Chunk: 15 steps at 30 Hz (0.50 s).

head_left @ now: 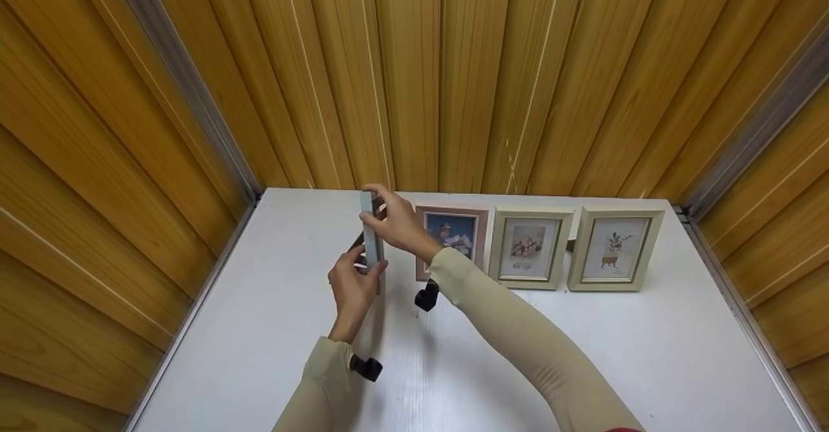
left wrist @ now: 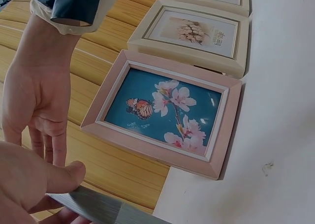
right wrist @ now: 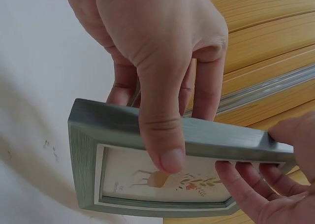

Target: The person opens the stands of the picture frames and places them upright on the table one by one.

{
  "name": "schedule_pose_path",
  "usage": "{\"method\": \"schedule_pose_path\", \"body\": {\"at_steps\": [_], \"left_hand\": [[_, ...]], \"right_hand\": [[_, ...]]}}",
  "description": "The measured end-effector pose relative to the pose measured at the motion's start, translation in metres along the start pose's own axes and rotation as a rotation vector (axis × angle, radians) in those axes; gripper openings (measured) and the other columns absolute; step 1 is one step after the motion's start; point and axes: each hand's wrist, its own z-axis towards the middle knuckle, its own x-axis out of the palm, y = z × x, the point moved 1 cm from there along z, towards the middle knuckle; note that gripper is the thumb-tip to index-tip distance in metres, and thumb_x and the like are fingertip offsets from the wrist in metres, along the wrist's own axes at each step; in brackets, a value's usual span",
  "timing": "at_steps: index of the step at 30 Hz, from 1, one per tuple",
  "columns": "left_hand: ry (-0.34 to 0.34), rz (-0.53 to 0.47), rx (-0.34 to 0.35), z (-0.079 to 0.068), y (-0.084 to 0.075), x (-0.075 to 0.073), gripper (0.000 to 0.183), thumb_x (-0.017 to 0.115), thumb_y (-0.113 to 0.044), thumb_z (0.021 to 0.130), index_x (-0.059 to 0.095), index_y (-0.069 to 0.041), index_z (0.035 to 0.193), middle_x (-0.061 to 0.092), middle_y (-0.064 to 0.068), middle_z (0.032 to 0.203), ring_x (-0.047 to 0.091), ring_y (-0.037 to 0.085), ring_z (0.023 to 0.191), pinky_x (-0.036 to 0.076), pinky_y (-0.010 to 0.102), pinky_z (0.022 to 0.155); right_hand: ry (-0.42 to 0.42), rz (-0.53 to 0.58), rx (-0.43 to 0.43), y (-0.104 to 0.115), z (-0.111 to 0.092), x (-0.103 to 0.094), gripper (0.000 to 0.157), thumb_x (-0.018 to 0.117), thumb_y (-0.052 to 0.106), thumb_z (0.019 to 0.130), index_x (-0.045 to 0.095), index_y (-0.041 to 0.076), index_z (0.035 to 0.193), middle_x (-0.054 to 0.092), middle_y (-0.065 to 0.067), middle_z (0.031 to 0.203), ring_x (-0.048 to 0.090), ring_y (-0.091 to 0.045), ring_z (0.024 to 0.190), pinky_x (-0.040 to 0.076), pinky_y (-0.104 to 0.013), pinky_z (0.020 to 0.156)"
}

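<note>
A grey-green picture frame [head_left: 371, 231] is held upright and nearly edge-on to the head view, over the left half of the white table. My left hand [head_left: 353, 283] grips its lower part, thumb on the front side and fingers behind. Higher up, my right hand [head_left: 396, 221] pinches the frame by its side edge. In the right wrist view, the right hand's fingers [right wrist: 236, 177] lie on the front, by a print of a plant on a legged stand [right wrist: 172, 179]. A dark piece [head_left: 356, 242] juts from the back, partly hidden by the left hand.
To the right, a pink frame [head_left: 484, 238] with a butterfly-and-blossom picture and two cream frames [head_left: 565, 244] [head_left: 651, 250] stand in a row near the wooden back wall [head_left: 473, 95]. Wooden panels [head_left: 78, 160] with metal rails [head_left: 188, 76] flank the white table [head_left: 272, 328].
</note>
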Motion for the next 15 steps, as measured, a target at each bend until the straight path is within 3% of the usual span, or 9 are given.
{"method": "schedule_pose_path", "body": {"at_steps": [9, 15], "left_hand": [[0.002, -0.039, -0.056, 0.002, 0.0, -0.009, 0.041, 0.086, -0.008, 0.083, 0.073, 0.001, 0.121, 0.069, 0.015, 0.094, 0.071, 0.026, 0.079, 0.061, 0.037, 0.061], [0.03, -0.054, -0.101, 0.002, 0.0, -0.018, 0.044, 0.083, -0.008, 0.086, 0.07, 0.001, 0.127, 0.072, 0.016, 0.101, 0.07, 0.028, 0.083, 0.061, 0.038, 0.067]], "right_hand": [[0.004, 0.045, 0.011, -0.014, -0.003, -0.001, 0.053, 0.06, 0.036, 0.105, 0.046, 0.023, 0.154, 0.066, -0.009, 0.121, 0.07, -0.022, 0.095, 0.06, -0.031, 0.072], [-0.018, -0.03, 0.007, -0.028, -0.008, 0.0, 0.052, 0.06, 0.026, 0.106, 0.045, 0.013, 0.154, 0.063, -0.018, 0.128, 0.07, -0.028, 0.101, 0.059, -0.039, 0.082]]}}
